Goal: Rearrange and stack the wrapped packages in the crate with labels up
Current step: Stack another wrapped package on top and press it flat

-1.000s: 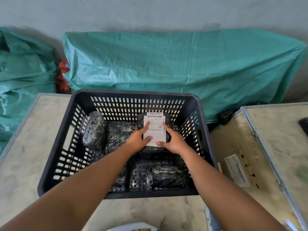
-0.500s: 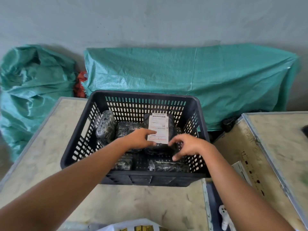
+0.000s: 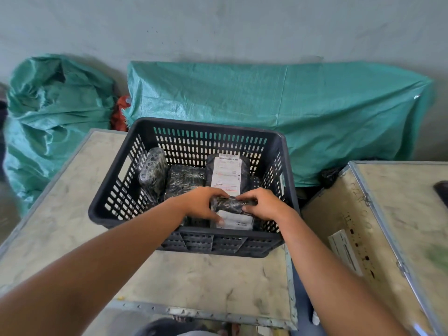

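Head view looks down into a dark slotted crate [image 3: 278,151] that sits on a pale, scuffed table [image 3: 206,282]. Inside, against the far wall, a labelled package [image 3: 226,177] lies with its white label facing up and its long axis running from the near side toward the far wall. Left of it lies an unlabelled wrapped package [image 3: 185,181], and further left a wrapped bundle [image 3: 152,173] leans tilted against the crate's left wall. At the near right of the crate, both hands are clamped on a held package [image 3: 234,206], its long axis running left to right; the left hand [image 3: 202,203] grips its left end and the right hand [image 3: 263,204] its right end. A white label [image 3: 235,221] shows on the side facing the person, just below the fingers [image 3: 244,209]. Green tarpaulin [image 3: 278,112] covers bulky shapes behind the table.
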Available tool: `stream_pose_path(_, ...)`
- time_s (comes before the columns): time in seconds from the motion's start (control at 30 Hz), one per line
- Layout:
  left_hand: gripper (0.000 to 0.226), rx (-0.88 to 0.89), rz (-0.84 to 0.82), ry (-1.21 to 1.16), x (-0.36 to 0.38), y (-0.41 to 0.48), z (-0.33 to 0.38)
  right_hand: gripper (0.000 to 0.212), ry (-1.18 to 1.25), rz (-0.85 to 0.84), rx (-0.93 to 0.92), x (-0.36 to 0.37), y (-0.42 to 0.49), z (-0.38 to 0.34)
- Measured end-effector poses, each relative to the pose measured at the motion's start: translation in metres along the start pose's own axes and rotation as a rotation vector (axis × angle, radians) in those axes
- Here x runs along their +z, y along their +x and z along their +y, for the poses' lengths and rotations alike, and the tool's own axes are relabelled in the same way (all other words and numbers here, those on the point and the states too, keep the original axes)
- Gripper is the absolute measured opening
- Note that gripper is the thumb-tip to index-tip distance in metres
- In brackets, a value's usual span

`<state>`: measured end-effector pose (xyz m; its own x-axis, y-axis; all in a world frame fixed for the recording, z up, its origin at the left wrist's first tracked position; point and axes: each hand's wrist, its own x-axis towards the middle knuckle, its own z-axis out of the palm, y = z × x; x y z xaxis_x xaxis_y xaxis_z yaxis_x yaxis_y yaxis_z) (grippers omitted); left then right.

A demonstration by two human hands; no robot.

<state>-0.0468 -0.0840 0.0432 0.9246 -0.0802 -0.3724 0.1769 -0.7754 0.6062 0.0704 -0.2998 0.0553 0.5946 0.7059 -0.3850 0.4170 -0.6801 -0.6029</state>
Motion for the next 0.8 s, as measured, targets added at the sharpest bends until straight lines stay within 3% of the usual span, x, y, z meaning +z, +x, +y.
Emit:
stream_pose_path(0.07,0.086,0.036,0.027,0.086,0.003,0.005,0.003,0.042,0.045,-0.001,0.011,0.001,0.0,0.0)
stream_pose_path(0.17,0.065,0.107,0.095,0.079,0.001,0.007,0.007,0.038,0.126,0.031,0.013,0.003,-0.003,-0.002)
stream_pose_path(0.43,0.058,0.271,0.202,-0.062,-0.022,-0.007,0.0,0.029,0.393,0.392,-0.107,-0.004,-0.018,-0.011)
stream_pose_path(0.57,0.052,0.204,0.234,-0.228,-0.056,-0.016,0.002,0.03,0.631,0.461,-0.19,-0.013,-0.033,-0.017)
stream_pose_path(0.67,0.045,0.141,0.271,-0.423,-0.088,-0.02,0.002,0.045,0.71,0.447,-0.238,-0.021,-0.036,-0.02)
stream_pose_path(0.8,0.039,0.158,0.358,-0.606,-0.122,-0.018,0.012,0.065,0.613,0.354,-0.313,-0.03,-0.027,-0.039)
